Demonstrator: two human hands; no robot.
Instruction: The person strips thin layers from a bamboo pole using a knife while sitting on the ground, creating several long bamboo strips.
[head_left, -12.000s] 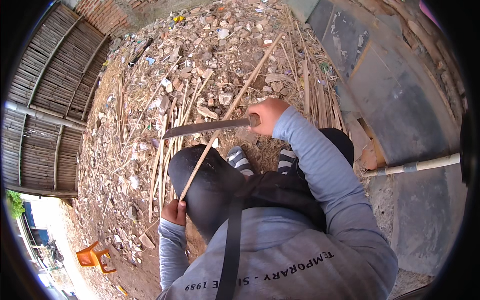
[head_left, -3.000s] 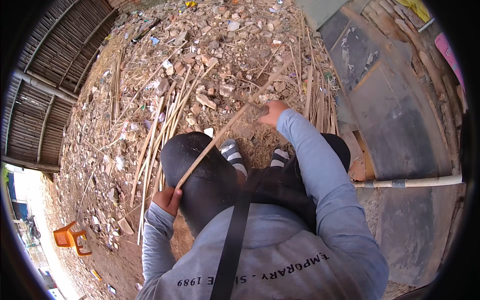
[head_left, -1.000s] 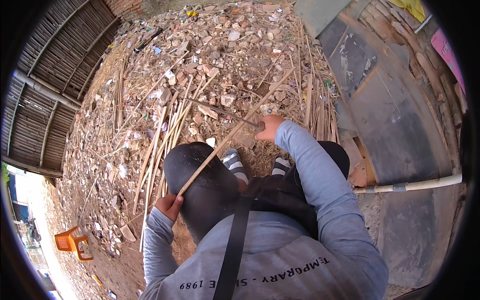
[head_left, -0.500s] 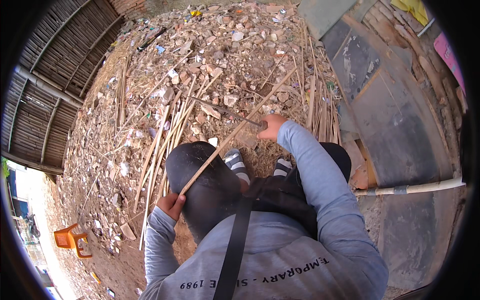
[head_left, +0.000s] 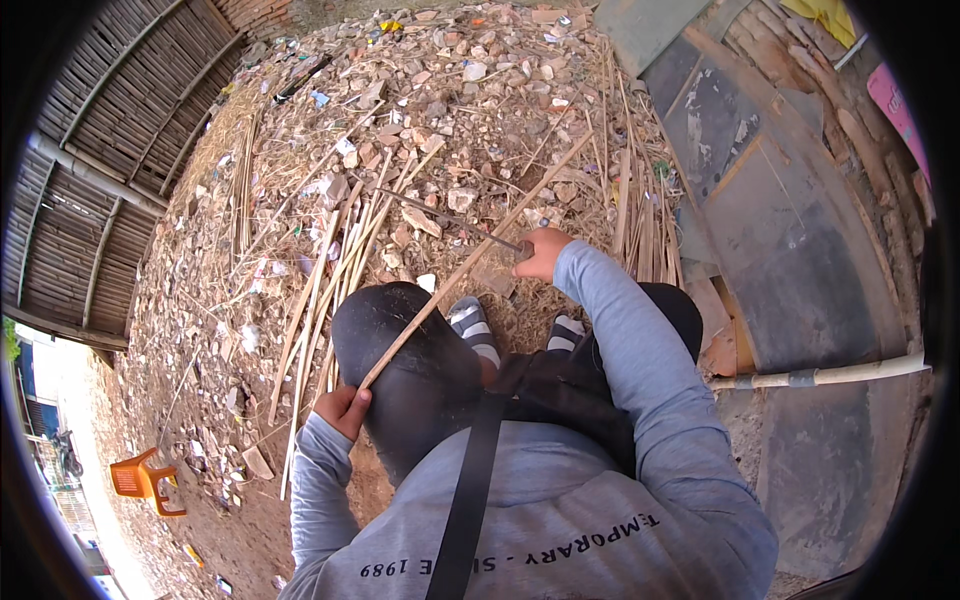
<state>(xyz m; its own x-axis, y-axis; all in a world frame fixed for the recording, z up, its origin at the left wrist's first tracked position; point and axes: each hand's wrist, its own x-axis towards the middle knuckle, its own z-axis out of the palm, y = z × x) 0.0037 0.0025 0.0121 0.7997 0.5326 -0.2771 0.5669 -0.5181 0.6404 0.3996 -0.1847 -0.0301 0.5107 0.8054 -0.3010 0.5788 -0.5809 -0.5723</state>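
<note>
A long, thin bamboo strip (head_left: 425,316) slants up and right from my left knee, over the rubble ground. My left hand (head_left: 343,410) is closed round its near end beside the knee. In my right hand (head_left: 545,254) is the dark handle of a knife (head_left: 445,216) with a long, narrow, dark blade. That blade points up and left and crosses the strip a little past its middle. Whether the edge touches the strip I cannot tell. Both knees are bent, and my sandalled feet (head_left: 474,328) stand between them.
Several loose bamboo strips (head_left: 318,300) lie left of my knee, with another bundle (head_left: 645,225) to the right. Broken stones and litter (head_left: 470,110) cover the ground. Dark sheets (head_left: 800,250) and a pale pole (head_left: 830,373) flank my right side. An orange plastic chair (head_left: 148,482) stands far left, below a slatted bamboo wall (head_left: 100,120).
The knife blade has shifted very slightly against the strip. Both hands keep their grips, in nearly the same places.
</note>
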